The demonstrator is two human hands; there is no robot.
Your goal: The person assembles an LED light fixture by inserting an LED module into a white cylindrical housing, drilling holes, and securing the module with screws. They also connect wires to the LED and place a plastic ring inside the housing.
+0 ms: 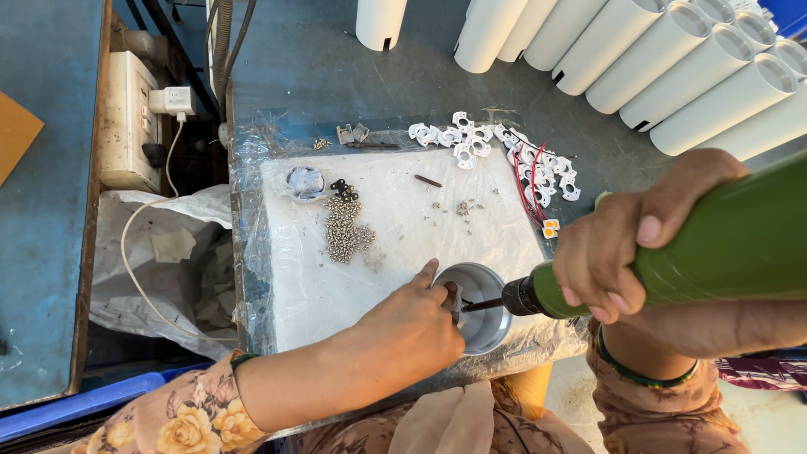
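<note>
**Driver bit inside the white tube**

The white tube stands on the plastic-covered white block near its front edge. The left hand pinches a small fitting at its rim. The right hand grips the green electric screwdriver, bit inside the tube. A pile of screws lies nearby.

An assembly workshop: screw pile, stacked white tubes.

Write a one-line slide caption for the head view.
Left hand steadies a white tube while the right hand aims a green electric screwdriver inside, loose screws nearby.
</note>
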